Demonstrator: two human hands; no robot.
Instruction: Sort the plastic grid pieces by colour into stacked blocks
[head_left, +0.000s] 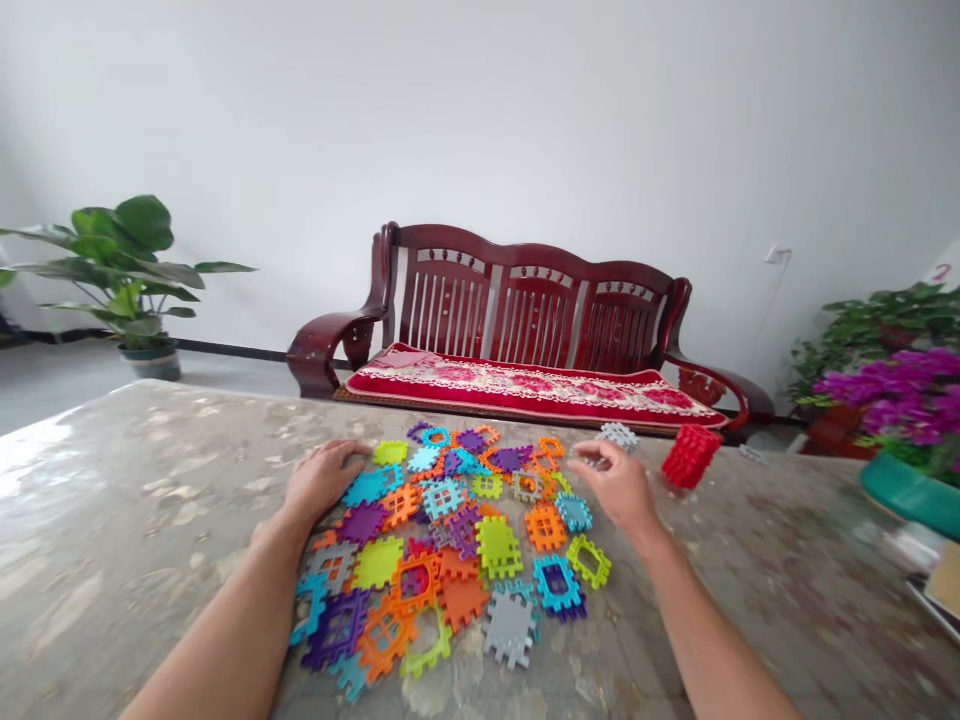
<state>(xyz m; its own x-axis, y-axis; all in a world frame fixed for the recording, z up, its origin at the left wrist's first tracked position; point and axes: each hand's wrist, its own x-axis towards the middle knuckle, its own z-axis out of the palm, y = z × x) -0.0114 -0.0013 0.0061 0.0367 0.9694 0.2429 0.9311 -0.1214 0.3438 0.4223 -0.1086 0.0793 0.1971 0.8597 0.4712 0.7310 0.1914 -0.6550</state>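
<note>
While set well apart, left hand (pixel 326 475) on one side and right hand (pixel 611 482) on the other side of a big, messy heap of flat toy pieces (pixel 461 595) on the shiny table (pixel 180 470). In the heap, orange, purple, blue, green and grey, some plain, some with holes like little windows, lots on top of others, all with bumpy edges. On the left, loose, bent fingers low down by the table top, with a small gap next to the thumb. Close to those fingertips, a light green piece (pixel 391 453) and a blue piece (pixel 364 488). On the right, finger and thumb curled toward each other, just beside a small grey stack (pixel 619 434). Cannot tell if pinching a grey bit or just next to it. Farther right, a red stack (pixel 691 456), tipped a little. At the near end of the heap, a big grey piece (pixel 508 625). Far past the table, a dark red bench (pixel 534 312) with a red flowery cover (pixel 536 385). Far left, a leafy plant (pixel 142 235) in a pot (pixel 150 360). At the right side, bright purple flowers (pixel 892 390) over a blue-green pot (pixel 911 492).
</note>
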